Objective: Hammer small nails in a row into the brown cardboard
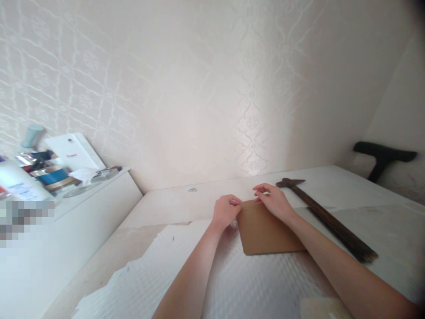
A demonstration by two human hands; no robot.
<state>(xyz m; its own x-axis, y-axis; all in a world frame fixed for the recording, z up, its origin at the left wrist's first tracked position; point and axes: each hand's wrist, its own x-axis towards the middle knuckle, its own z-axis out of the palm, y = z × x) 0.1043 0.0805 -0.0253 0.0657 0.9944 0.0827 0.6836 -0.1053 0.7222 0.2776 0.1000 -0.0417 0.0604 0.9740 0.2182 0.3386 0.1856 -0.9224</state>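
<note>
A flat brown panel [270, 232] with rounded corners, leather or stiff card, is tilted up in front of me. A row of small holes runs along its far edge. At its far left corner my left hand [227, 208] is closed, gripping the edge between thumb and fingers. My right hand [272, 199] is at the far edge, its fingers curled in a pinch; anything small between the fingertips is too fine to make out. My right forearm covers the panel's right side. Just right of that hand lies a hammer [327, 217] with a dark wooden handle.
White textured sheeting [159, 266] with a ragged edge covers part of the work surface [375, 221]. A white cabinet [89, 235] on the left carries a white box [75, 153], a blue tape roll [53, 176] and a bottle. A black T-shaped handle [381, 155] stands at right. Patterned wall behind.
</note>
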